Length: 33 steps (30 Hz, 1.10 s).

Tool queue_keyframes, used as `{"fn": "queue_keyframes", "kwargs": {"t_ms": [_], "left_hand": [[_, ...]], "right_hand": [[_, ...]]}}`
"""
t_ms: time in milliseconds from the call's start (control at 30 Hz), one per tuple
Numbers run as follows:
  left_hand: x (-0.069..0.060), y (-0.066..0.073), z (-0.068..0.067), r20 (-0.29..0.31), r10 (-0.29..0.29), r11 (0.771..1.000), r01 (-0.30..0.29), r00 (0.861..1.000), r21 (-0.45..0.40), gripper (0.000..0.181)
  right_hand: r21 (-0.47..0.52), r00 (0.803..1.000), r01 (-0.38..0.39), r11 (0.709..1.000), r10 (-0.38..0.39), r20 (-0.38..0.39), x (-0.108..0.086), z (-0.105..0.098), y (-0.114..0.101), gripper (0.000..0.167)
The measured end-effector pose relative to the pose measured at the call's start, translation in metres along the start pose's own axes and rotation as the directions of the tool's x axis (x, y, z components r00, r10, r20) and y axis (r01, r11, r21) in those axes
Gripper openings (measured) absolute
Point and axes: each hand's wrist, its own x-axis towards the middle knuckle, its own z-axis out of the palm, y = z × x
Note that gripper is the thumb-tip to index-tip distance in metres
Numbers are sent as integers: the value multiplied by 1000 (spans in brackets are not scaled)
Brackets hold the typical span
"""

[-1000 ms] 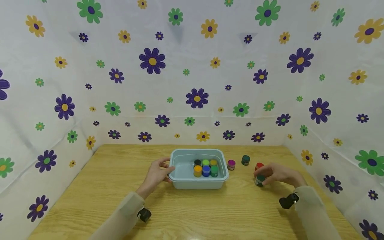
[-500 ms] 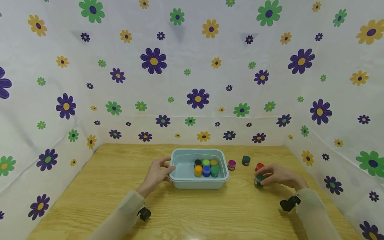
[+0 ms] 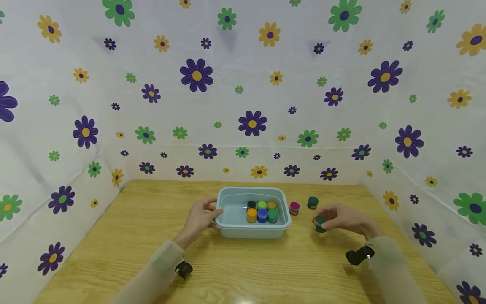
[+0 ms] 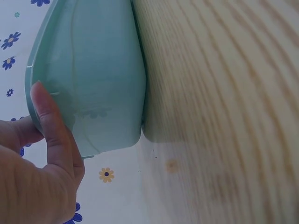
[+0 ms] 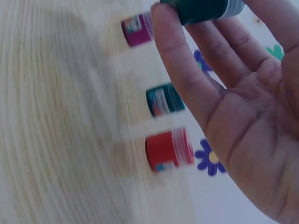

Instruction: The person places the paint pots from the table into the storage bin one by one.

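Note:
My left hand point(image 3: 199, 219) grips the left rim of a pale blue plastic bin point(image 3: 250, 233), thumb over the edge, as the left wrist view shows on the bin's side wall point(image 4: 103, 79). Two rows of small paint jars stand in its right part, among them an orange jar point(image 3: 252, 215), a blue jar point(image 3: 262, 216) and a green jar point(image 3: 272, 216). To the right of the bin, my right hand point(image 3: 343, 217) pinches a dark green paint jar point(image 3: 320, 224) between thumb and fingers. In the right wrist view that jar point(image 5: 205, 10) is cut off by the top edge.
On the wooden table point(image 3: 243, 270) stand a magenta jar point(image 3: 294, 208) close to the bin and a dark teal jar point(image 3: 313, 202) farther right. A red jar point(image 5: 167, 150) shows in the right wrist view; my right hand hides it from the head camera. Flowered cloth point(image 3: 212, 105) surrounds the table.
My right hand has closed on the dark green jar and moved it left and slightly up, toward the bin. The red jar is now covered in the head view. My left hand stays on the rim.

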Motion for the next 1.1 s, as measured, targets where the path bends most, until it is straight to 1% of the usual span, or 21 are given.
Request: {"fn": "queue_keyframes", "kwargs": {"t_ms": [100, 333, 567, 667, 733, 900, 967, 1100], "left_hand": [[1, -1, 1, 3, 2, 1000, -2, 1000, -5, 50], [0, -1, 4, 9, 2, 1000, -2, 1000, -13, 49], [-1, -2, 4, -13, -1, 1000, 1, 1000, -14, 49], [-2, -3, 3, -14, 3, 1000, -3, 1000, -19, 49], [-7, 4, 3, -6, 11, 1000, -11, 1000, -19, 49], [-9, 9, 2, -2, 2, 1000, -2, 1000, -17, 50], [-3, 3, 1, -11, -7, 1000, 7, 1000, -20, 51], [-2, 1, 1, -18, 3, 1000, -3, 1000, -20, 51]], "right_hand": [[32, 1000, 8, 999, -8, 17, 6, 4, -4, 33], [44, 1000, -7, 999, 9, -30, 20, 15, -16, 36], [89, 999, 29, 996, -25, -48, 35, 25, -31, 39], [96, 997, 51, 994, -44, -71, 41, 29, -37, 41], [92, 995, 55, 994, -47, -89, 45, 30, -39, 42], [94, 990, 46, 994, -33, -137, 57, 35, -44, 45], [109, 988, 44, 993, -27, -154, 61, 39, -48, 47], [133, 980, 49, 990, -23, -197, 70, 47, -57, 48]]}}
